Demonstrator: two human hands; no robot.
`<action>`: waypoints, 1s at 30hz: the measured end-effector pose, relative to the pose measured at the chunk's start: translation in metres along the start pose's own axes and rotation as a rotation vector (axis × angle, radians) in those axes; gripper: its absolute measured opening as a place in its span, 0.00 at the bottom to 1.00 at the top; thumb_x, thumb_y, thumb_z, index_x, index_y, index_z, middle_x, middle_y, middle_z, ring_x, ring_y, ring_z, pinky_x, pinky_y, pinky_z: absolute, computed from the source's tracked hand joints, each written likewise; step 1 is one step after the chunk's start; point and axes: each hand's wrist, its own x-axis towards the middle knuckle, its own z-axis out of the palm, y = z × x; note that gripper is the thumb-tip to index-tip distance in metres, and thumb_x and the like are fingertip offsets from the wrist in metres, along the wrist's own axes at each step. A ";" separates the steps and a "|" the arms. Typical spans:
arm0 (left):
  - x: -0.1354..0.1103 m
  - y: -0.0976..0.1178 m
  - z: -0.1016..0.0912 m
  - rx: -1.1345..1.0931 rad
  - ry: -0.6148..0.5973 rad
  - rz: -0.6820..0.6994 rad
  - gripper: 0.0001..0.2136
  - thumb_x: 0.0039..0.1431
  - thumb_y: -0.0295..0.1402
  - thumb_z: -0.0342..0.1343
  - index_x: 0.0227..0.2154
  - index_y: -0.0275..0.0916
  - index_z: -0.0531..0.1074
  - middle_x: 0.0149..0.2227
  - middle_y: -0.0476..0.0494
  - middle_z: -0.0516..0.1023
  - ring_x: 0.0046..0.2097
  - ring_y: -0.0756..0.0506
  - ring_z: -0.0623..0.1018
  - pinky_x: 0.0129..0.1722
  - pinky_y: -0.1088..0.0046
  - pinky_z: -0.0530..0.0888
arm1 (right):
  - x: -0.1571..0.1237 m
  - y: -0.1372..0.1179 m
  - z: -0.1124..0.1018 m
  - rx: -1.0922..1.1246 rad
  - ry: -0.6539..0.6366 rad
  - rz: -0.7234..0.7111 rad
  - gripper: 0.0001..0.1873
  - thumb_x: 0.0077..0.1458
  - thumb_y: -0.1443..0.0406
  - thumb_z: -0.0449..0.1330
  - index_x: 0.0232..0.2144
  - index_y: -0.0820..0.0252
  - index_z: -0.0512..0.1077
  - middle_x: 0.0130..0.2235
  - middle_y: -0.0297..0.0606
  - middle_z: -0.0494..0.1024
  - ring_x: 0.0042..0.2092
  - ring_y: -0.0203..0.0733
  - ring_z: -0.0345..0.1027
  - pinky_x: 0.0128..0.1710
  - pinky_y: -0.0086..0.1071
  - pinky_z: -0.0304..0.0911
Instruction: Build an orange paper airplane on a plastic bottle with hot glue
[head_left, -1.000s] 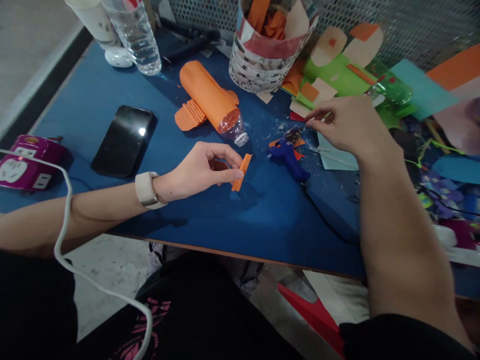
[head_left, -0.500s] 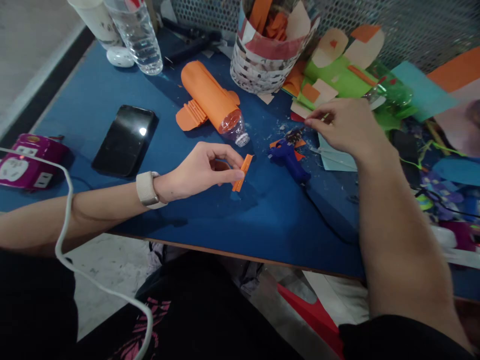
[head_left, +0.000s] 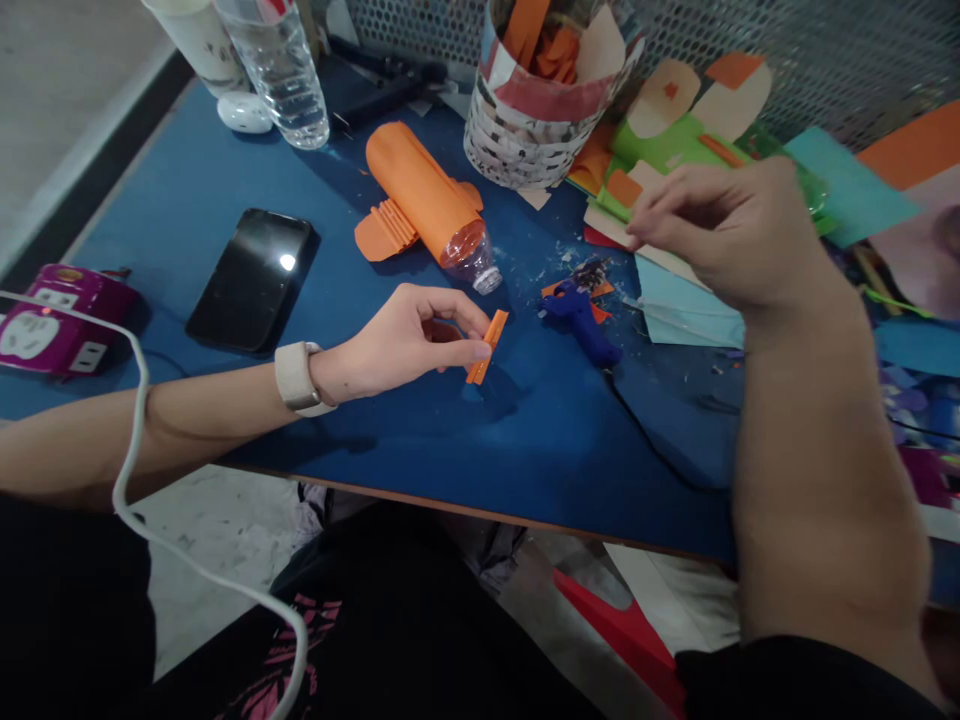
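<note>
Strip (head_left: 486,347): a short, narrow piece of orange paper, pleated along its length so it looks ribbed and stiff; it slants, upper end toward the far right, lower end toward the near left.
Where: just above the blue table (head_left: 525,440), near its middle, with its shadow on the surface beneath; near side of the bottle (head_left: 427,205), left of the glue gun (head_left: 581,318).
Left hand (head_left: 397,340): thumb and forefinger pinch the strip at mid-length, other fingers curled under; a pale watch (head_left: 296,378) on the wrist.
Right hand (head_left: 731,235): raised over the green and tan paper scraps, blurred, fingertips drawn in to the thumb; whether it holds anything cannot be told.
Bottle: lies on its side, wrapped in orange paper, with pleated orange flaps at its sides and the clear neck bare.
Glue gun: blue, lying on paper bits.
Phone (head_left: 251,278): dark, flat, at left.
</note>
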 end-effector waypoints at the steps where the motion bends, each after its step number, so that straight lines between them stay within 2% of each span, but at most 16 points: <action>1: 0.000 0.000 0.000 -0.002 0.001 -0.001 0.19 0.62 0.46 0.86 0.37 0.37 0.86 0.39 0.40 0.91 0.32 0.50 0.84 0.30 0.77 0.81 | 0.001 -0.003 -0.003 0.072 0.012 -0.062 0.24 0.62 0.52 0.87 0.22 0.51 0.82 0.31 0.38 0.85 0.33 0.37 0.77 0.35 0.40 0.69; 2: 0.000 -0.001 0.000 -0.004 0.000 -0.002 0.20 0.62 0.47 0.86 0.37 0.37 0.86 0.39 0.40 0.91 0.32 0.50 0.84 0.29 0.77 0.81 | 0.002 -0.007 -0.007 0.157 0.012 -0.108 0.23 0.54 0.55 0.91 0.24 0.50 0.82 0.32 0.37 0.86 0.35 0.38 0.79 0.36 0.40 0.70; 4: 0.000 -0.001 0.000 -0.008 -0.004 -0.007 0.21 0.61 0.48 0.87 0.38 0.37 0.86 0.38 0.40 0.91 0.32 0.50 0.84 0.29 0.77 0.81 | 0.001 -0.015 -0.017 0.231 0.014 -0.146 0.22 0.45 0.61 0.94 0.29 0.49 0.84 0.37 0.37 0.88 0.41 0.42 0.83 0.39 0.41 0.73; 6: 0.001 -0.002 0.000 -0.010 -0.003 -0.007 0.22 0.60 0.49 0.87 0.38 0.37 0.86 0.38 0.40 0.90 0.32 0.50 0.84 0.29 0.77 0.81 | -0.001 -0.022 -0.026 0.132 0.030 -0.146 0.22 0.45 0.65 0.93 0.32 0.50 0.85 0.38 0.38 0.89 0.42 0.43 0.84 0.42 0.42 0.73; 9: 0.001 -0.002 0.000 0.007 0.001 -0.006 0.22 0.61 0.50 0.86 0.38 0.37 0.86 0.38 0.40 0.90 0.32 0.49 0.84 0.29 0.76 0.81 | -0.006 -0.024 -0.031 -0.045 0.077 -0.129 0.14 0.51 0.60 0.88 0.32 0.51 0.87 0.32 0.38 0.87 0.33 0.40 0.79 0.34 0.41 0.67; 12: 0.001 -0.001 0.000 0.018 0.002 -0.008 0.22 0.61 0.50 0.86 0.38 0.37 0.86 0.38 0.40 0.90 0.32 0.49 0.85 0.29 0.75 0.82 | -0.007 -0.024 -0.021 -0.061 0.316 -0.163 0.11 0.57 0.53 0.79 0.30 0.50 0.87 0.26 0.38 0.83 0.25 0.41 0.74 0.26 0.41 0.59; 14: 0.001 -0.001 0.000 0.008 0.003 -0.012 0.22 0.61 0.49 0.86 0.38 0.37 0.86 0.38 0.39 0.91 0.32 0.49 0.85 0.29 0.76 0.81 | -0.006 -0.029 -0.011 -0.014 0.497 -0.251 0.10 0.57 0.53 0.76 0.31 0.50 0.88 0.28 0.40 0.85 0.26 0.44 0.76 0.27 0.42 0.59; 15: 0.001 -0.001 0.000 0.001 0.003 -0.013 0.22 0.60 0.49 0.87 0.38 0.37 0.86 0.38 0.39 0.91 0.32 0.49 0.84 0.29 0.76 0.81 | -0.006 -0.034 -0.006 0.023 0.527 -0.298 0.08 0.55 0.54 0.76 0.32 0.50 0.89 0.30 0.40 0.86 0.27 0.45 0.77 0.28 0.42 0.59; 16: 0.001 -0.001 0.000 -0.004 0.002 -0.015 0.21 0.60 0.49 0.87 0.38 0.37 0.86 0.38 0.40 0.91 0.32 0.50 0.84 0.29 0.76 0.81 | -0.007 -0.041 -0.002 0.053 0.477 -0.342 0.08 0.52 0.56 0.77 0.34 0.49 0.90 0.31 0.40 0.88 0.29 0.46 0.78 0.29 0.42 0.61; 17: 0.001 -0.001 0.000 -0.007 0.002 -0.017 0.21 0.60 0.48 0.87 0.38 0.37 0.86 0.38 0.40 0.91 0.32 0.50 0.84 0.29 0.76 0.81 | -0.009 -0.049 0.002 0.066 0.369 -0.356 0.08 0.51 0.58 0.78 0.35 0.48 0.91 0.33 0.40 0.89 0.31 0.46 0.77 0.31 0.43 0.63; 19: 0.001 -0.001 0.000 -0.010 0.001 -0.019 0.20 0.61 0.47 0.86 0.38 0.37 0.86 0.39 0.39 0.91 0.32 0.50 0.84 0.29 0.76 0.81 | -0.013 -0.064 0.008 0.010 -0.007 -0.301 0.07 0.57 0.64 0.77 0.39 0.45 0.92 0.37 0.39 0.90 0.37 0.47 0.80 0.37 0.44 0.68; 20: 0.001 -0.001 0.000 -0.014 -0.001 -0.016 0.20 0.61 0.47 0.86 0.38 0.37 0.87 0.39 0.39 0.91 0.32 0.50 0.84 0.29 0.76 0.81 | -0.016 -0.070 0.012 -0.033 -0.187 -0.269 0.07 0.63 0.65 0.76 0.42 0.44 0.92 0.43 0.39 0.91 0.42 0.49 0.82 0.42 0.46 0.73; 21: 0.001 -0.002 0.000 -0.018 -0.002 -0.013 0.20 0.61 0.47 0.86 0.38 0.37 0.87 0.39 0.39 0.91 0.32 0.50 0.85 0.29 0.77 0.81 | -0.019 -0.075 0.016 -0.038 -0.282 -0.309 0.06 0.65 0.64 0.77 0.43 0.45 0.92 0.46 0.40 0.91 0.44 0.50 0.84 0.44 0.47 0.74; 22: 0.001 -0.002 0.000 -0.021 -0.004 -0.009 0.20 0.62 0.47 0.86 0.38 0.37 0.87 0.39 0.39 0.91 0.33 0.50 0.85 0.29 0.77 0.81 | -0.021 -0.077 0.021 -0.060 -0.342 -0.337 0.07 0.67 0.62 0.77 0.46 0.46 0.93 0.49 0.41 0.91 0.47 0.53 0.84 0.48 0.49 0.76; 25: 0.001 -0.001 0.000 -0.023 -0.010 -0.002 0.21 0.62 0.48 0.86 0.39 0.37 0.86 0.38 0.40 0.90 0.33 0.49 0.85 0.30 0.76 0.82 | -0.026 -0.078 0.035 -0.093 -0.382 -0.307 0.10 0.71 0.60 0.76 0.53 0.46 0.92 0.52 0.43 0.90 0.54 0.60 0.84 0.54 0.52 0.77; 30: 0.000 -0.001 -0.001 -0.014 -0.014 0.001 0.21 0.62 0.48 0.86 0.39 0.37 0.86 0.37 0.41 0.90 0.32 0.49 0.85 0.30 0.75 0.82 | -0.027 -0.081 0.049 -0.004 -0.463 -0.220 0.07 0.75 0.54 0.73 0.48 0.44 0.92 0.50 0.41 0.91 0.55 0.61 0.82 0.60 0.56 0.75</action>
